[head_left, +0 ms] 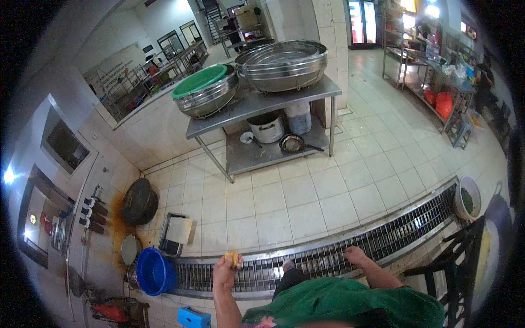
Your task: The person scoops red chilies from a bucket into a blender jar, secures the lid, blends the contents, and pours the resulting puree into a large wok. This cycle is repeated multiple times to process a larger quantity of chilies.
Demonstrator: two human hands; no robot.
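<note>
My left hand (224,272) is raised at the lower middle, its fingers closed round a small crumpled yellow piece (233,258). The piece could be a sponge or food; its kind is not clear. Off to the right, my right hand (357,256) hangs over the floor drain with its fingers loosely curled in, and nothing shows in them. Below both hands runs the long metal drain grate (322,267). One of my shoes (288,266) is on it, under the green clothing I wear. Nearest my left hand on the floor are a blue tub (155,271) and a blue step stool (193,317).
A steel table (262,102) ahead bears large steel basins (281,68) and a green basket (199,81), with a pot (267,128) and a pan (292,143) beneath. A blackened wok (140,201) leans at left. At right stand a white basket of greens (467,198) and a large wok (495,218).
</note>
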